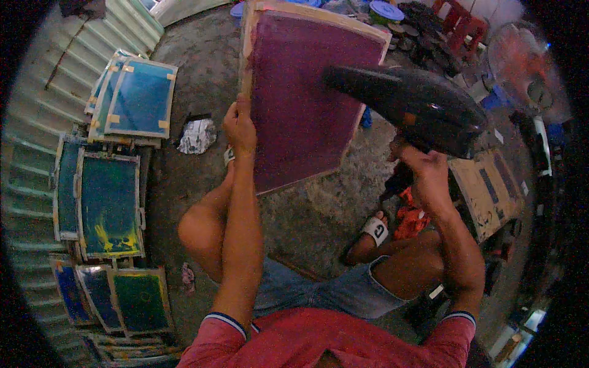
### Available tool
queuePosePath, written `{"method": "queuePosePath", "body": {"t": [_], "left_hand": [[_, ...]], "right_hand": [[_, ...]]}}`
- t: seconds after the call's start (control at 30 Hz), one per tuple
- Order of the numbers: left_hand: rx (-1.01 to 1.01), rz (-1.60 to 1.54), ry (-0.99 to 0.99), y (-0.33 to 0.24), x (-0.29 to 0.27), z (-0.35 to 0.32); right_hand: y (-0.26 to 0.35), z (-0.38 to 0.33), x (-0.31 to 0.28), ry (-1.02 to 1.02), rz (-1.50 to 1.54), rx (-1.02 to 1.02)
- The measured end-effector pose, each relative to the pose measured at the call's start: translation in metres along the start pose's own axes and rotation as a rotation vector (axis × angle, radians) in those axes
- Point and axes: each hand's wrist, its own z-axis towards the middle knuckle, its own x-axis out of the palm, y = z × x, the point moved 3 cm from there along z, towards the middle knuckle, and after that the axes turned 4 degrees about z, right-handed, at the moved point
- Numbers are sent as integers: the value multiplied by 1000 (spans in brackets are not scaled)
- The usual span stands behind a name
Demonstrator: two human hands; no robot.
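Note:
My left hand (240, 127) is closed round the left edge of a large framed printing screen (300, 104), its mesh dark purple and its frame pale. The screen is held up in front of me, tilted. In my right hand (424, 165) is a black hair dryer (417, 101), gripped by its handle. Its narrow nozzle points left at the mesh and overlaps the screen's right part in view; whether it touches cannot be told. The fingers round the handle are partly hidden under the dryer's body.
Several framed screens, blue (145, 95) and green (110, 202), lean along the corrugated wall at left. Crumpled silvery material (197, 135) lies on the concrete floor. At right are a fan (527, 73), flattened cardboard (491, 193) and orange cloth (410, 218). Red stools (463, 24) stand far right.

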Motion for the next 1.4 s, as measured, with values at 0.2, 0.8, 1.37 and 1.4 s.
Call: {"method": "queuePosePath", "body": {"t": [0.2,0.8,1.37,1.4], "left_hand": [[-10,85,8,2,7,4],[1,1,45,-6,12,-5],[87,-7,12,-19,20,-5],[59,22,22,-22,19,-7]], "right_hand": [[19,-7,-8,-122,-158,-106],[15,-18,8,108,-615,-528],[18,-6,4,-3,-346,-520],[20,-6,4,-17,-526,-675]]}}
